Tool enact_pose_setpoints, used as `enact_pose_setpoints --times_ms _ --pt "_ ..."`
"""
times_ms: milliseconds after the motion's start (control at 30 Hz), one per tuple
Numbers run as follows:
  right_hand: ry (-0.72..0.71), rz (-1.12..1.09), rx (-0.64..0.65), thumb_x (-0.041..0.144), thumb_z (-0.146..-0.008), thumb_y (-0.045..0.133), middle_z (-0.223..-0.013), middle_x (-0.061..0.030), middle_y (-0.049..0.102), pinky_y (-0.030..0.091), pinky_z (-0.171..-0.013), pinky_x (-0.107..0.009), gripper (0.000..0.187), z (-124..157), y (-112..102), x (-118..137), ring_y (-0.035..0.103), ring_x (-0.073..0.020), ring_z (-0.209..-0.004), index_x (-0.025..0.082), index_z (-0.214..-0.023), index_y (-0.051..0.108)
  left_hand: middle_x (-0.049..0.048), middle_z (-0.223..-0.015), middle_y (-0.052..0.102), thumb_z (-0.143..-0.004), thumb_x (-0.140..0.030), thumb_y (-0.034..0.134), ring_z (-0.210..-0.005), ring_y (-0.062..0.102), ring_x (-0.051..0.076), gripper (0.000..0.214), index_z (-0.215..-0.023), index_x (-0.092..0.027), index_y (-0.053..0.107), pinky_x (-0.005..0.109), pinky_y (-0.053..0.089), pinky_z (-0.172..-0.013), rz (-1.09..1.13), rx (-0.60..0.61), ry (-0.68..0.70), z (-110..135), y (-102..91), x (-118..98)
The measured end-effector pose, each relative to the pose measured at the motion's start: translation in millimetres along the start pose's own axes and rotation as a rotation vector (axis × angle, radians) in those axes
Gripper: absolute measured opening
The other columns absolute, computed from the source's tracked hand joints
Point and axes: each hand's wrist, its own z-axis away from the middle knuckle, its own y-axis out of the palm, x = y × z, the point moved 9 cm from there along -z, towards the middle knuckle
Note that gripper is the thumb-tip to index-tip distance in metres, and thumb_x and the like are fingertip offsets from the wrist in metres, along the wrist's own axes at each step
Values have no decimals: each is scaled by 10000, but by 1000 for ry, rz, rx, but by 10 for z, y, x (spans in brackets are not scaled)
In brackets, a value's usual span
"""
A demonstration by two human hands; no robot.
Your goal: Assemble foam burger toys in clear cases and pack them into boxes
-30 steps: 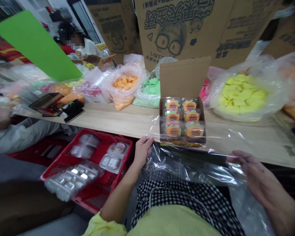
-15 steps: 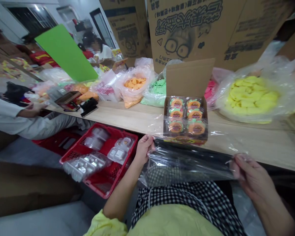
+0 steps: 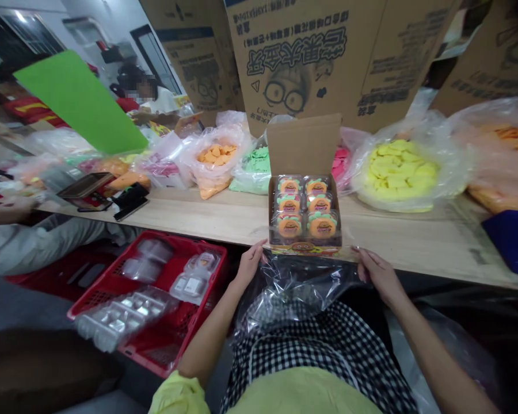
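Left hand (image 3: 251, 263) and right hand (image 3: 379, 271) are held apart from each other, and by each of them one side of a clear plastic film (image 3: 302, 287) is pinched between thumb and fingers. The film is spread between the hands at the near edge of the wooden table (image 3: 224, 218), and its slack part is hung down in front of a black-and-white checked cloth (image 3: 328, 345). Just beyond the film, between the two hands but farther, a small carton box (image 3: 304, 144) is placed on the table with its lid raised at the far side. In it, six clear-packed burger-shaped pieces (image 3: 322, 225) are arranged in two columns of three. Whether the box is already partly covered by the film cannot be told (the film is very transparent).

Behind the box, green pieces (image 3: 258, 161) are seen at the left and pink pieces (image 3: 342, 164) at the right; farther right, yellow pieces (image 3: 401, 172) are contained in a clear bag. To the left and lower than the table, a red crate (image 3: 155, 348) is occupied by clear plastic trays (image 3: 127, 316). At the far side, a large printed carton (image 3: 302, 63) is stood.
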Motion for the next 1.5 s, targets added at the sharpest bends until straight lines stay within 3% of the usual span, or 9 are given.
enact_pose_setpoints --times_ms 67,267,633,833,967,1100,1267,1400,1500 --pt "26 -35 28 562 -760 476 -394 67 465 256 -409 -210 458 -89 150 -18 356 -110 -387 192 -1015 562 -13 -521 572 -772 -520 449 -511 509 120 477 -974 -113 595 235 400 -574 18 30 -5 -86 119 58" --pt "2 -37 120 587 -778 426 -370 25 452 254 -436 -231 490 -146 490 -7 339 -96 -382 191 -489 442 -5 -491 557 -792 -543 388 -465 482 117 455 -685 -147 584 235 390 -531 22 69 -8 -148 264 93" --pt "85 -85 96 543 -803 447 -395 35 444 284 -465 -231 452 432 352 -267 337 -101 -404 193 -520 482 9 -505 560 -803 -517 398 -505 496 126 448 -573 -166 554 240 388 -575 1 136 -19 241 276 41" --pt "106 -9 149 570 -750 502 -538 15 561 401 -529 -250 398 570 239 -450 490 -143 -509 202 -620 581 35 -640 630 -779 -508 452 -637 565 163 402 -716 -157 638 275 425 -680 -12 146 -15 305 214 63" --pt "-45 103 93 542 -767 492 -695 -4 617 439 -723 -298 349 560 34 -369 561 -189 -712 226 -809 634 79 -1039 637 -783 -455 478 -998 549 218 392 -992 -169 644 336 360 -927 -58 142 62 314 73 2" --pt "-125 171 16 561 -751 488 -846 -22 634 394 -851 -313 359 523 -179 -313 544 -212 -887 233 -737 635 77 -1102 614 -772 -411 504 -1033 537 220 459 -1166 -181 550 349 335 -968 -101 217 51 323 30 98" --pt "-145 106 -49 604 -701 512 -914 -32 635 356 -919 -338 397 421 -296 -169 523 -232 -972 226 -659 624 80 -1110 605 -761 -414 509 -1018 535 223 447 -1131 -173 579 337 372 -925 -29 193 88 188 49 72" --pt "-235 30 -53 490 -802 462 -940 -25 633 348 -925 -325 306 387 -265 143 527 -206 -991 230 -727 604 70 -988 648 -779 -409 487 -901 572 198 430 -1128 -177 582 307 409 -853 23 129 83 8 -4 -94" --pt "-337 -38 -78 413 -842 431 -1029 -36 614 307 -957 -343 276 361 -236 404 508 -204 -1034 215 -718 577 74 -976 643 -754 -389 526 -942 546 197 335 -950 -154 664 296 382 -880 112 25 96 -133 -109 -239"
